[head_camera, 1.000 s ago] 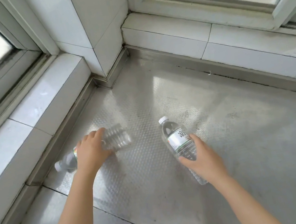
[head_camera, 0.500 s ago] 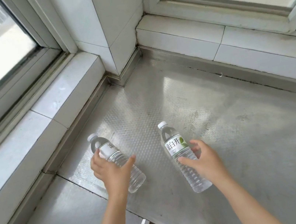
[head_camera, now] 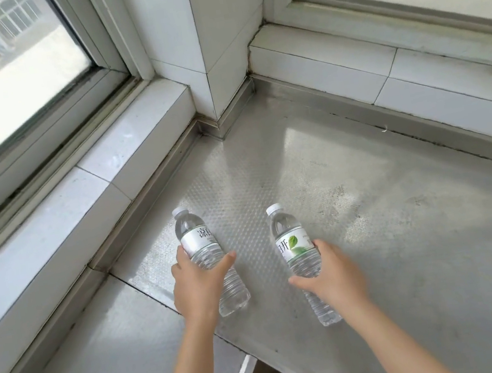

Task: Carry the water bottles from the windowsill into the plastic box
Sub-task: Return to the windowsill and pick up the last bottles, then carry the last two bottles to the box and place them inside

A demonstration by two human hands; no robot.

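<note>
Here, left hand [head_camera: 196, 286] grip curled round ribbed clear bottle [head_camera: 209, 258], right hand [head_camera: 333, 275] likewise round leaf-labelled bottle [head_camera: 299, 255]

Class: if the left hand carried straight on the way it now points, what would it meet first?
The left hand grips a water bottle and points up-left. Straight on, it would probably meet the tiled ledge below the window first, though depth is unclear.

The left hand [head_camera: 196, 286], which a second ago lay over a bottle lying flat near the wall, now grips that left bottle [head_camera: 207, 258] upright and closer in, while the right bottle [head_camera: 297, 252] turns in the right hand [head_camera: 333, 275], showing its green leaf.
</note>
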